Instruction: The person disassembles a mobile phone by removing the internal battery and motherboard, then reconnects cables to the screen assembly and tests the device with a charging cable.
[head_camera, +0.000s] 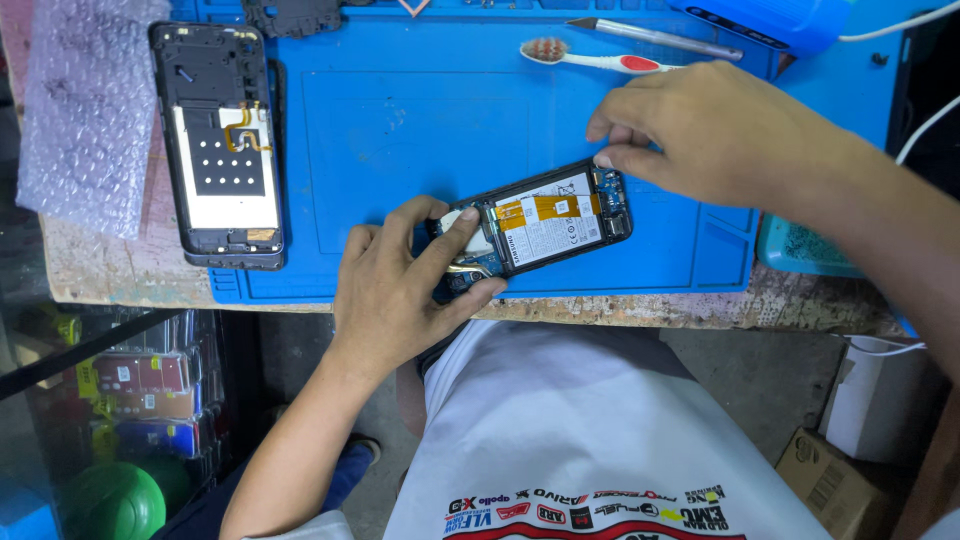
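At the far left edge of the counter we see a sheet of bubble wrap, and just beside it a second opened phone lies face down, its dark frame partly on the left edge of the blue work mat. Moving right, our left hand grips the near end of the opened phone at the front edge of the mat, thumb pressed on top over a white part and the fingers curled under, closed on it. The phone lies tilted, back cover off, with its white battery and orange strips exposed. Above it, toward the back edge of the mat, a toothbrush with a white and red handle lies flat, and a metal tool rests just behind it. Further right, our right hand hovers at the phone's far end, fingers bent and fingertips touching its upper corner, pinching lightly rather than gripping the whole body.
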